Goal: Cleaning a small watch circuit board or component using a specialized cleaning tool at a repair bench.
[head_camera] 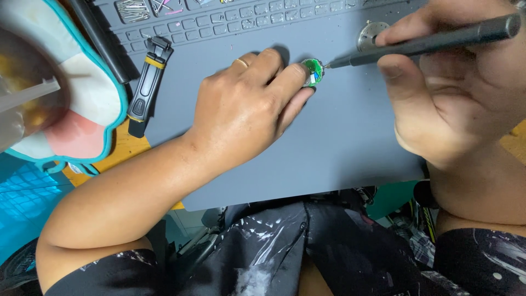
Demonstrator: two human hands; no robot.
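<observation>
My left hand (246,104) rests on a grey work mat (339,142) and pinches a small round green circuit board (314,70) between thumb and fingers. A ring sits on one finger. My right hand (449,93) grips a dark slim pen-shaped screwdriver (433,41), held nearly level, with its fine tip touching the right edge of the green board. A round silver metal part (370,34) lies on the mat just behind the screwdriver shaft.
The mat's far edge has small tray compartments (219,24) holding screws and bits. A black and yellow tool (147,82) lies at the mat's left edge. A teal-rimmed cloth pad (82,104) and a transparent cup (22,93) stand far left.
</observation>
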